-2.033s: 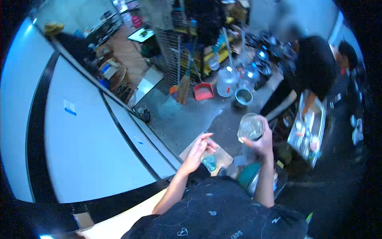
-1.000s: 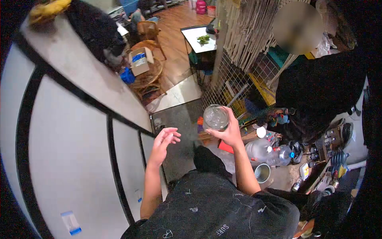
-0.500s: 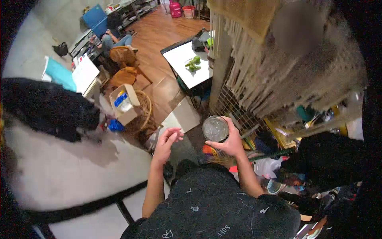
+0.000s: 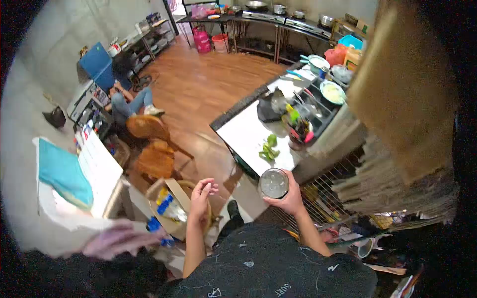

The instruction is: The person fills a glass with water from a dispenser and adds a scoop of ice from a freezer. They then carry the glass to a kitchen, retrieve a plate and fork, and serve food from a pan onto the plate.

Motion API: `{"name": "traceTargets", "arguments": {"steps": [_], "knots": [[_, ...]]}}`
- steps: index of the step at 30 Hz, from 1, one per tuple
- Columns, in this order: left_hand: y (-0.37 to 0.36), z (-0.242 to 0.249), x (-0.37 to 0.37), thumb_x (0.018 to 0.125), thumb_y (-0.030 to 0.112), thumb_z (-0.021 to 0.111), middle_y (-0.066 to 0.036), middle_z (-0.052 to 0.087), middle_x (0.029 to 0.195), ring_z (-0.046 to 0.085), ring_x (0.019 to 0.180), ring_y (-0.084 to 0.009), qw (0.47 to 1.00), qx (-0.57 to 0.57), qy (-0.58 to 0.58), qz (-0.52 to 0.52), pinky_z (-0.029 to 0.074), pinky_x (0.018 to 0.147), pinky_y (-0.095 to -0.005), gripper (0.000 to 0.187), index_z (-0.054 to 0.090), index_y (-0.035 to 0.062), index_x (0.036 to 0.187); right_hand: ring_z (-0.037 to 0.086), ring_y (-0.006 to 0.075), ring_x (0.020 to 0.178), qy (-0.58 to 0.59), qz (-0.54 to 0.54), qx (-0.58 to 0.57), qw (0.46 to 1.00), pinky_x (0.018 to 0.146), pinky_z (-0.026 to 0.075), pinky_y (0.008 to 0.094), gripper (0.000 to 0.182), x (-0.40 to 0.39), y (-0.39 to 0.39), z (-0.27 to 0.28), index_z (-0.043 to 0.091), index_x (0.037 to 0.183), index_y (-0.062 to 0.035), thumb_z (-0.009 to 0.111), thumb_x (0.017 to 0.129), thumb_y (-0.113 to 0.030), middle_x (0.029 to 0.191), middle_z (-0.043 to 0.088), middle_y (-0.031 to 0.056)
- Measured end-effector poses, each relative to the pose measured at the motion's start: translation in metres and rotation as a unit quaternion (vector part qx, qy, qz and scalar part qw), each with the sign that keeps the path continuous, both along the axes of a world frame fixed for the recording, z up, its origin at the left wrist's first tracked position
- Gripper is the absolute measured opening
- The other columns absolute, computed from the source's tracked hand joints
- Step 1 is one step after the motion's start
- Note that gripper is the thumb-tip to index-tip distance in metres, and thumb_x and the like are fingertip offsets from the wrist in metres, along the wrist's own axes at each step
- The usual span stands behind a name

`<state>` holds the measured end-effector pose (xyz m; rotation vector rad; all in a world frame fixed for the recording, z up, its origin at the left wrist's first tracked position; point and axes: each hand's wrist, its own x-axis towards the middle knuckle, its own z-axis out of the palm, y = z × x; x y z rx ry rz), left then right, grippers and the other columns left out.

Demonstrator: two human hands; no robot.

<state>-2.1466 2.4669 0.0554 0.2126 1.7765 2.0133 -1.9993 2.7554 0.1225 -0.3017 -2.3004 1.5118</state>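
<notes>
My right hand is wrapped round a clear round glass, which shows its open top and something clear inside. To the left, my left hand is raised with its fingers loosely curled and somewhat apart, and nothing shows in it. Just beyond the glass, green vegetables lie on a white-topped table. Farther back on that table are a dark tray with compartments and a bowl of pale food.
A wooden chair and an open cardboard box stand ahead on the left. A seated person is at the far left. Hanging fringed cloth and a wire rack border the right. Stoves line the back.
The view has shifted forward, showing more of the table and the stoves. My right hand still holds the glass, now close to the table's near corner. The dark-clothed figure at left has dropped lower.
</notes>
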Motion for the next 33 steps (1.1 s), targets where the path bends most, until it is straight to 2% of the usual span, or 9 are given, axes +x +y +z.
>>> {"name": "traceTargets", "arguments": {"steps": [5,13,22,23,25,27,28,30,33], "knots": [[-0.025,0.02,-0.15,0.105,0.02,0.054,-0.005,0.069,0.106,0.064,0.093,-0.0117,0.995,-0.046,0.06,-0.064,0.048,0.083,-0.0266,0.025,0.062,0.0045,0.123,0.063,0.0243,0.115,0.024,-0.033,-0.028,0.999,0.102,0.048,0.0379,0.092,-0.116,-0.032,0.004,0.049,0.132,-0.0027,0.098,0.058,-0.031,0.121,0.065,0.0128],[-0.02,0.024,-0.286,0.105,0.019,0.053,-0.008,0.069,0.108,0.066,0.094,-0.0141,0.994,-0.014,0.076,-0.076,0.05,0.085,-0.0279,0.026,0.06,0.0026,0.124,0.064,0.0234,0.115,0.016,-0.018,-0.008,1.0,0.102,0.048,0.037,0.092,-0.268,-0.043,0.016,0.051,0.132,-0.0026,0.098,0.059,-0.032,0.121,0.067,0.0133],[0.028,-0.001,-0.464,0.105,0.019,0.054,-0.009,0.068,0.113,0.064,0.099,-0.0143,0.985,0.028,0.024,-0.17,0.05,0.092,-0.0302,0.03,0.057,0.0015,0.129,0.064,0.0244,0.112,-0.022,-0.031,-0.047,0.998,0.1,0.049,0.0372,0.092,-0.459,-0.021,-0.041,0.05,0.131,-0.0021,0.098,0.058,-0.03,0.118,0.066,0.0145],[0.045,-0.001,-0.496,0.105,0.02,0.055,-0.007,0.067,0.109,0.063,0.098,-0.0141,0.982,0.044,0.02,-0.185,0.05,0.088,-0.0298,0.026,0.058,0.0021,0.123,0.064,0.0249,0.113,-0.037,-0.032,-0.059,0.997,0.1,0.049,0.0382,0.091,-0.485,-0.017,-0.043,0.05,0.13,-0.0021,0.098,0.058,-0.03,0.119,0.066,0.015],[0.074,-0.007,-0.566,0.104,0.015,0.056,-0.007,0.067,0.104,0.063,0.099,-0.0143,0.97,-0.021,0.034,-0.24,0.05,0.092,-0.031,0.015,0.057,0.0035,0.114,0.065,0.0261,0.111,-0.031,-0.029,-0.021,0.999,0.1,0.05,0.0389,0.091,-0.539,-0.006,-0.048,0.051,0.13,-0.0024,0.098,0.057,-0.031,0.12,0.066,0.0151],[0.086,0.012,-0.632,0.102,0.015,0.06,-0.005,0.065,0.099,0.061,0.096,-0.0114,0.969,-0.011,0.03,-0.243,0.049,0.086,-0.0281,0.01,0.055,0.0059,0.101,0.067,0.0263,0.112,0.009,-0.046,-0.039,0.998,0.099,0.051,0.0394,0.09,-0.601,0.005,-0.06,0.052,0.128,-0.0021,0.097,0.056,-0.031,0.121,0.067,0.0157],[0.088,0.012,-0.665,0.101,0.016,0.062,-0.003,0.064,0.096,0.06,0.089,-0.01,0.973,-0.012,0.084,-0.215,0.048,0.08,-0.0266,0.015,0.052,0.008,0.093,0.067,0.0261,0.111,0.003,-0.036,-0.038,0.999,0.098,0.052,0.0395,0.091,-0.639,0.007,-0.049,0.052,0.128,-0.0025,0.098,0.055,-0.031,0.119,0.068,0.0154],[0.08,0.009,-0.727,0.101,0.019,0.063,-0.002,0.061,0.089,0.058,0.086,-0.0092,0.974,-0.04,0.068,-0.211,0.047,0.079,-0.0267,0.02,0.051,0.0081,0.089,0.068,0.0259,0.11,-0.038,-0.033,-0.018,0.999,0.098,0.052,0.0395,0.092,-0.689,0.022,-0.027,0.052,0.128,-0.003,0.098,0.054,-0.032,0.118,0.069,0.0152],[0.052,0.006,-0.809,0.104,0.023,0.058,0.0,0.052,0.074,0.054,0.076,-0.0104,0.986,-0.119,0.053,-0.1,0.045,0.073,-0.0279,0.028,0.048,0.0086,0.082,0.066,0.0229,0.109,-0.066,-0.009,-0.006,0.998,0.098,0.051,0.0377,0.094,-0.795,0.034,-0.013,0.048,0.13,-0.0014,0.098,0.055,-0.03,0.12,0.066,0.0138]]}}
